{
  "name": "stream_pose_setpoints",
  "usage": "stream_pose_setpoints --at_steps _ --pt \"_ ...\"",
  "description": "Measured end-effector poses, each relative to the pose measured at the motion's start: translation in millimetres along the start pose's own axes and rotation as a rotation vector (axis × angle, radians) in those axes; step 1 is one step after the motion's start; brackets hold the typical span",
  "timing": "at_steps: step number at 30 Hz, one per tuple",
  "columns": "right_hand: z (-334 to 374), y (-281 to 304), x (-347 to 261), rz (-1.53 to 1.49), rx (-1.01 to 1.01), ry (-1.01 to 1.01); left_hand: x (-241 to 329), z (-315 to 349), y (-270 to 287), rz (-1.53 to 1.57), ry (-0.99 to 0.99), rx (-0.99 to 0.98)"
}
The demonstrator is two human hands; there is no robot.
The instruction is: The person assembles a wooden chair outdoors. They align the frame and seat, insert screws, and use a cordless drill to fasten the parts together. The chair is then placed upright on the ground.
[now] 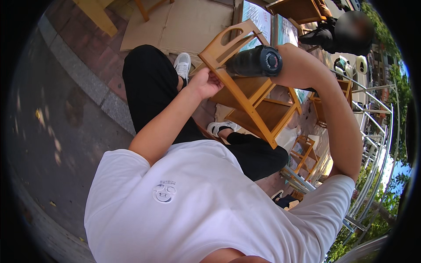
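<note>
In front of my lap stands a small tilted wooden shelf (251, 100) with slatted tiers and a cut-out handle slot in its top board. My left hand (208, 83) is closed at the shelf's near side rail, fingertips curled at its edge. A black cordless drill (247, 62), its round back end facing me, lies across the upper part of the shelf and points left toward the rail by my left hand. My right hand (284, 55) grips the drill from the right; its fingers are mostly hidden behind the tool. The drill's tip is hard to make out.
Flattened cardboard (175, 28) covers the paving beyond my knees. More wooden furniture (305, 153) stands at the right, near a metal frame (381, 118). Another person in dark clothes (322, 37) is at the far right. A stone kerb (87, 83) runs along the left.
</note>
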State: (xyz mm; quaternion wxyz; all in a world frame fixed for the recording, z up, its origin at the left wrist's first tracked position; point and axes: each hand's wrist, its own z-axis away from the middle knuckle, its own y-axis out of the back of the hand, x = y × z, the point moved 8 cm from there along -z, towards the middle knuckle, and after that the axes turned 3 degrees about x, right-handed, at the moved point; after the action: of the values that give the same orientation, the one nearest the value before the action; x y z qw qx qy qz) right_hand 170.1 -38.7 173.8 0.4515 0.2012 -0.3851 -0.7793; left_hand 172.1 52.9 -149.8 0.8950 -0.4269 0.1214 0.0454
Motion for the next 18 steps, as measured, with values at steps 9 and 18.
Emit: stream_pose_setpoints --at_steps 9,18 --pt "-8.7 -10.4 5.9 -0.073 -0.018 0.023 -5.2 16.1 -9.2 -0.019 -0.042 0.114" --pt "-19.8 -11.7 4.4 -0.020 -0.015 0.098 -3.1 15.0 -9.4 0.009 -0.050 0.087"
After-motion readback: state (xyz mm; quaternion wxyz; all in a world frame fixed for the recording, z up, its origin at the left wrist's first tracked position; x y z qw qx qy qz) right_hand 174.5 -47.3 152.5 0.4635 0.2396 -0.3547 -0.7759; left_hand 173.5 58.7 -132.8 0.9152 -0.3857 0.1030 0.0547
